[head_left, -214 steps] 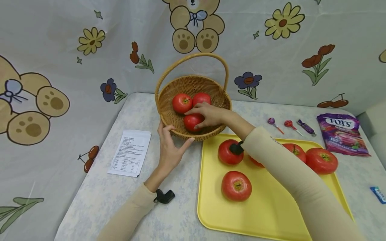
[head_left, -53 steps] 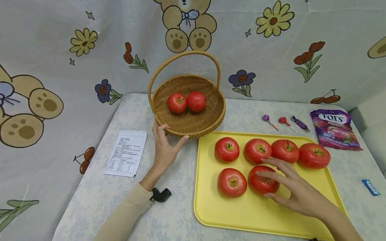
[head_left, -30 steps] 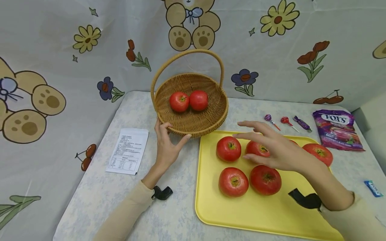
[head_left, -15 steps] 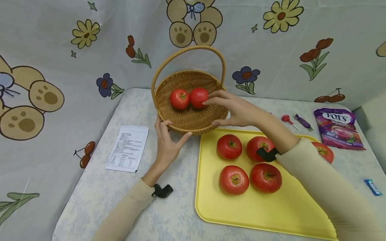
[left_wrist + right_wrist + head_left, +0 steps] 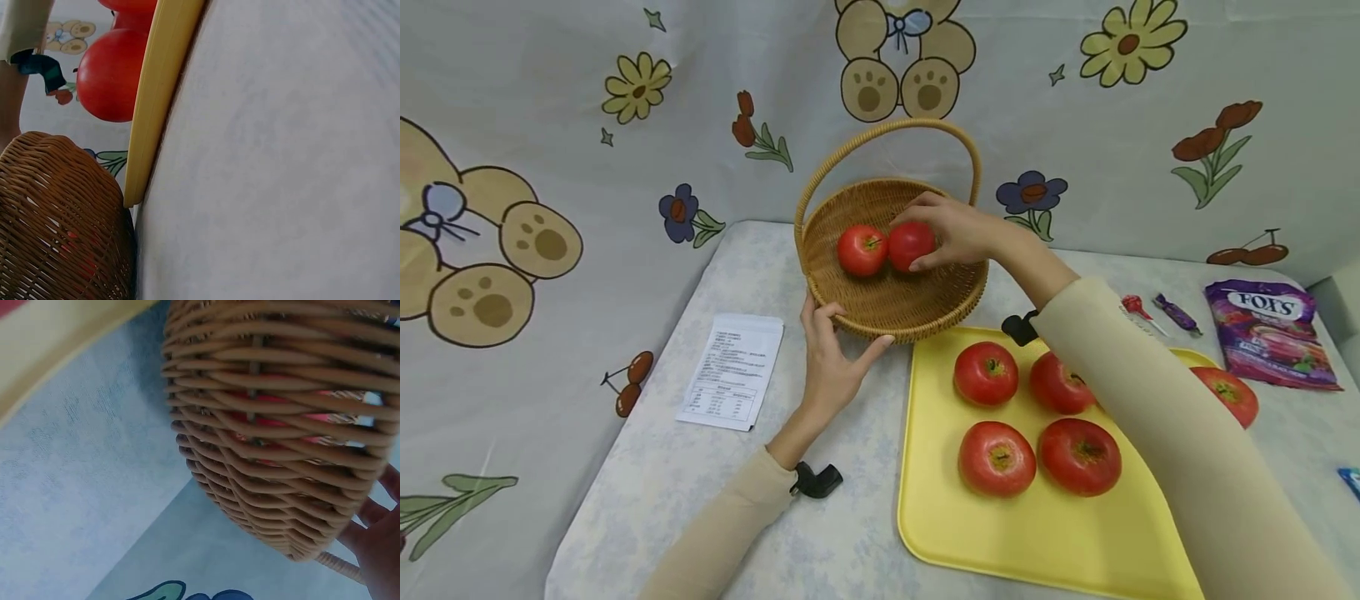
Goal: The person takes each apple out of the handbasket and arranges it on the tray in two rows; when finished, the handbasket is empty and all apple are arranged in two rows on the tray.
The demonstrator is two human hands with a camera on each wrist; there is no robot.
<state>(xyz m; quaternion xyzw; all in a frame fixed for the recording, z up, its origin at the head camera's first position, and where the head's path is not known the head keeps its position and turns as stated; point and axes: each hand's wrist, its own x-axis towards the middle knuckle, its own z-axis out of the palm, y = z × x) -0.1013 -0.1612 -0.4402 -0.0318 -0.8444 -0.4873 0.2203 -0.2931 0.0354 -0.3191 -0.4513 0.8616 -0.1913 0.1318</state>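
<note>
A brown wicker basket (image 5: 917,312) with a tall arched handle stands tipped toward me at the back of the table. My left hand (image 5: 833,367) holds its front rim, fingers at the left and thumb tip at the front edge. Inside lie two red apples: the left apple (image 5: 862,251) sits free, while my right hand (image 5: 951,229) reaches in from the right and grips the right apple (image 5: 912,247) between fingers and thumb. In the right wrist view the basket's woven wall (image 5: 281,431) hides most of the apples, with part of my hand showing at the right edge.
A yellow tray (image 5: 1037,542) with several red apples (image 5: 996,458) lies in front and right of the basket, partly under my right sleeve. A white printed packet (image 5: 730,371) is at left. A lollipop (image 5: 1138,310), wrapped candy (image 5: 1177,315) and purple candy bag (image 5: 1270,333) lie at right.
One apple went from the basket to the tray, where my right hand let it go. That hand then moved back left into the basket and took hold of the right apple. My left hand stayed at the rim.
</note>
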